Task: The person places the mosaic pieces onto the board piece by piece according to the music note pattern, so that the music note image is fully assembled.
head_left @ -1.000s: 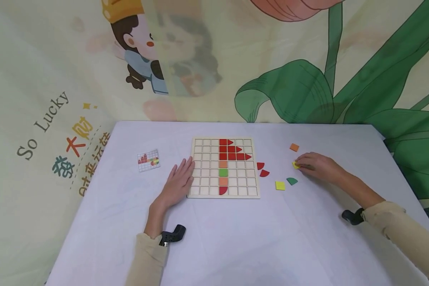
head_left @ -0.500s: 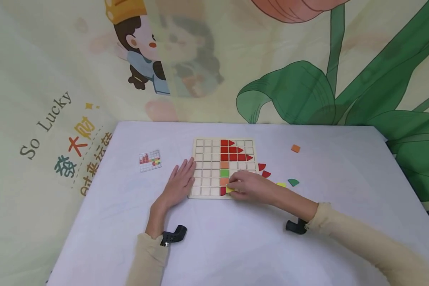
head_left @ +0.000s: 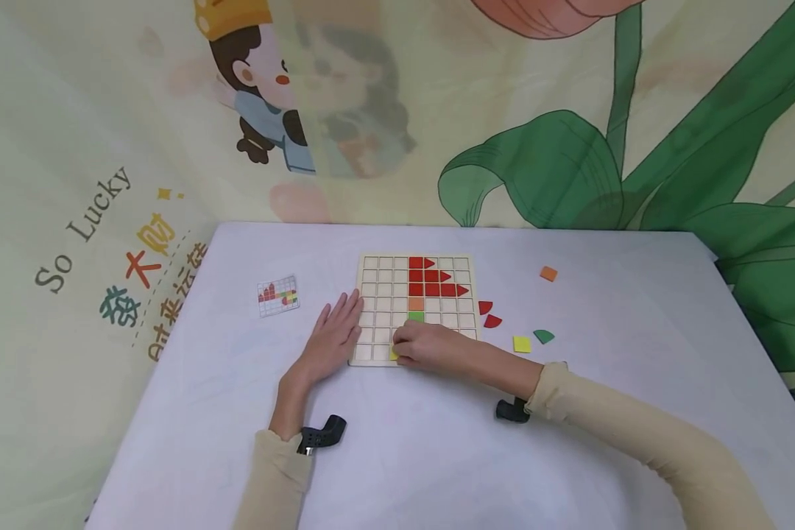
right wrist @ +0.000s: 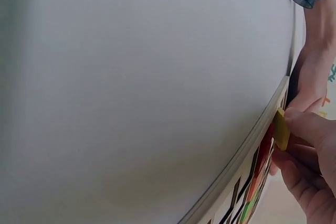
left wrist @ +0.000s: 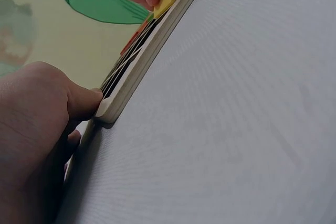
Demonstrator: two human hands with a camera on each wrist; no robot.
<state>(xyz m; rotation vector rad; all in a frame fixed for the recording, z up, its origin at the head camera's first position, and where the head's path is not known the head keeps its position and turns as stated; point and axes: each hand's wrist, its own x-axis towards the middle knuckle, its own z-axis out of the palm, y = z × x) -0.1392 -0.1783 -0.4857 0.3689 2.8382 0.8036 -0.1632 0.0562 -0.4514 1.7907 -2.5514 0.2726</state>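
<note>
A wooden grid board (head_left: 369,277) lies on the white table. Along its left edge rests my left hand (head_left: 334,335), fingers straight; in the left wrist view its thumb touches the board near a corner. My right hand (head_left: 433,347) pinches a yellow square tile (right wrist: 282,129) between thumb and fingers, close over the front row, left of the middle. The left wrist view shows that yellow tile tilted at the board. Red pieces (head_left: 430,277), some pointed, fill parts of the back rows. An orange square (head_left: 416,304) and a green square (head_left: 416,316) sit below them; my right hand hides nearby cells.
Right of the board lie two red quarter-circles (head_left: 493,322), a yellow square (head_left: 522,344), a green quarter-circle (head_left: 543,336) and an orange square (head_left: 548,274). A small printed pattern card (head_left: 278,296) lies to the left. A patterned cloth backdrop (head_left: 371,199) hangs behind the table.
My right hand has picked up a yellow square from the loose pieces at the right and carried it left to the board's front row. The left hand has stayed at the board's edge.
</note>
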